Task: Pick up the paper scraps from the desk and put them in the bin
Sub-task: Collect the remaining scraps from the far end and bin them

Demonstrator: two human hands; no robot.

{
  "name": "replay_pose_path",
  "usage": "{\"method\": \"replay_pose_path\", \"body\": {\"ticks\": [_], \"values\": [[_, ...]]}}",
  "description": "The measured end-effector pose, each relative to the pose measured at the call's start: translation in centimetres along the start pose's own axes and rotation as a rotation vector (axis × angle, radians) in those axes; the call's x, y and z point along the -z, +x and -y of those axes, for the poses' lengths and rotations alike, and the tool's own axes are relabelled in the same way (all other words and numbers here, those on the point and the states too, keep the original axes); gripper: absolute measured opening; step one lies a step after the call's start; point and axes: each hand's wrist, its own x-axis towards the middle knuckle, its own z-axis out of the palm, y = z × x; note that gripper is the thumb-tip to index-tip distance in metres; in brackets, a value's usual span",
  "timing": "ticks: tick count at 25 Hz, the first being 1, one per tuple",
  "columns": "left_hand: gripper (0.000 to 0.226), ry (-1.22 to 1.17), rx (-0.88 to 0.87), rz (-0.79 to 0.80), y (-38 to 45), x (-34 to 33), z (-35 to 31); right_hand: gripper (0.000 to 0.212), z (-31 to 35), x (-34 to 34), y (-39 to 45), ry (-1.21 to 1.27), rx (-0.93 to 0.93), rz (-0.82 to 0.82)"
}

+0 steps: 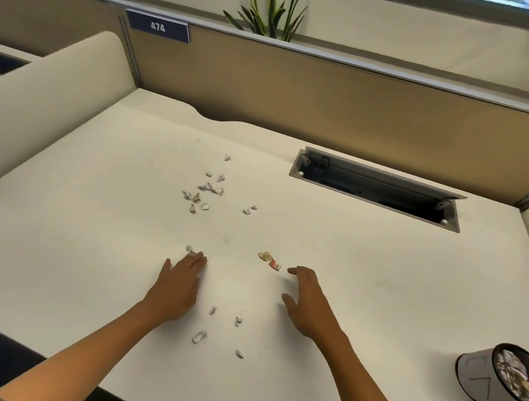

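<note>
**Scraps on the desk, hands reaching out**

Hands first, from my far-off seat. I see the left hand (pixel 180 281) lying flat on the white desk (pixel 51 241), fingers straight and close together. It holds nothing. Its fingertips (pixel 200 256) touch, or nearly touch, a small crumpled scrap (pixel 190 249) just ahead of them.

Further back, past that hand, I see a loose bunch of paper scraps (pixel 206 190) near the middle of the desk. Two tiny bits (pixel 249 210) lie a little to the right of the bunch.

Between the two arms, closer to me, four more small scraps (pixel 222 330) lie spread out.

Next come a tan scrap (pixel 265 255) and a red and white scrap (pixel 275 265), side by side. The right hand (pixel 306 300) is just beside them. Its fingers are loosely bent and spread, and it holds nothing. I cannot tell if it rests on the desk or is a bit above it.

Behind it, a long cable slot (pixel 377 189) is cut into the desk, with its lid up.

Far right, near the desk's front edge, the grey bin (pixel 481 377) stands with crumpled paper already inside. It is well apart from both hands.
</note>
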Motion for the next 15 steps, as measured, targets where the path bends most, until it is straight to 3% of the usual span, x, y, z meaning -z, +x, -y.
{"method": "replay_pose_path", "body": {"ticks": [8,15], "values": [[0.056,0.006,0.034,-0.039,-2.9,0.7,2.4,0.07,2.5,-2.4,5.2,0.008,0.111,0.166],[0.06,-0.094,0.07,0.08,-1.4,2.1,2.0,0.062,5.0,-6.2,4.9,-0.154,0.324,0.299]]}}
